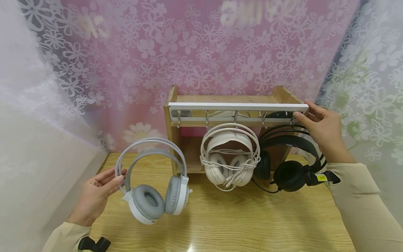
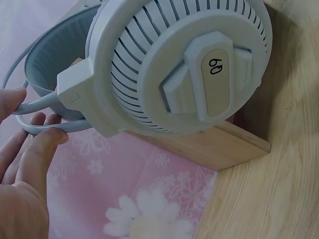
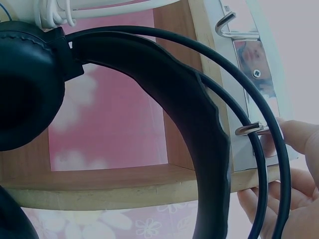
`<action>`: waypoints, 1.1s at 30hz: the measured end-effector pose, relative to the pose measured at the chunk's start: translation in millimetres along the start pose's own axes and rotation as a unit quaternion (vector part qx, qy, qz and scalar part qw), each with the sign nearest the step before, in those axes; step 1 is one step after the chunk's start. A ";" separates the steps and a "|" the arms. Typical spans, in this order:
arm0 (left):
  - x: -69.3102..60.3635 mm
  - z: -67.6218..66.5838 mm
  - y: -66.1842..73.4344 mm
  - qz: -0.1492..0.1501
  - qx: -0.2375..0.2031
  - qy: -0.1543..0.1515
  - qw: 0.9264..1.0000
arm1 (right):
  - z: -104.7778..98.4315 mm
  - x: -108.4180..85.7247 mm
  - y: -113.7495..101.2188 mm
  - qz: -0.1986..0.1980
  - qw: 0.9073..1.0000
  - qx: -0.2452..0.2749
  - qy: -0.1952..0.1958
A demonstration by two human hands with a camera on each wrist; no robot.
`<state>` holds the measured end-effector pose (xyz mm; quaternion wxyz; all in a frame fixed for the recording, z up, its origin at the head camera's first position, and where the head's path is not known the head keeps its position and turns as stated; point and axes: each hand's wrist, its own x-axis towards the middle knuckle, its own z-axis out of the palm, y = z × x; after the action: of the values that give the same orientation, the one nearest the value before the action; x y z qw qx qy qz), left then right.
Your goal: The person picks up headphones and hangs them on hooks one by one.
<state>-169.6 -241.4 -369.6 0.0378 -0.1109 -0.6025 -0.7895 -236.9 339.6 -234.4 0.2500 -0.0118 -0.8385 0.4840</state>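
My left hand (image 1: pixel 94 196) pinches the headband of grey-and-white headphones (image 1: pixel 148 202) and holds them up left of a small wooden shelf. In the left wrist view, the ear cup (image 2: pixel 149 74) shows a slotted shell marked "60" or "09". With thumb in front and fingers behind, my right hand (image 1: pixel 330 133) grips the right end of a metal hook rail (image 1: pixel 236 105) on the shelf. White headphones (image 1: pixel 240 164) with their cable wound round them hang near the rail's middle. Black headphones (image 1: pixel 289 175) hang by their headband (image 3: pixel 189 114) from the right-end hook (image 3: pixel 249 129).
Several metal hooks (image 1: pixel 207 119) line the rail. The wooden shelf (image 1: pixel 175 147) stands on a wood-grain tabletop (image 1: pixel 214 224), against a pink flowered curtain (image 1: pixel 201 52). Pale cloth (image 1: pixel 37 115) hangs at the left, flowered cloth (image 1: pixel 377 87) at the right.
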 end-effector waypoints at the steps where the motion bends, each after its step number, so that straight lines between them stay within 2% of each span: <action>1: 0.9 1.2 0.1 0.001 -0.001 -0.003 1.000 | 0.2 0.0 -0.1 0.001 1.000 0.000 0.000; 12: 12.0 18.9 -1.2 0.006 -0.020 -0.031 0.999 | 0.5 0.5 -0.5 0.002 1.000 -0.002 -0.004; 21: 26.3 34.9 0.0 -0.011 -0.028 -0.033 0.999 | 1.2 -1.3 -0.3 0.002 1.000 -0.006 0.003; 33: 42.5 51.4 1.0 -0.015 -0.028 -0.057 0.998 | 0.3 -0.6 -0.7 -0.001 1.000 -0.004 0.004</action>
<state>-204.1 -189.2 -346.5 -0.0119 -0.1480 -0.5831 -0.7987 -236.3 338.9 -234.2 0.2537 -0.0142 -0.8392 0.4808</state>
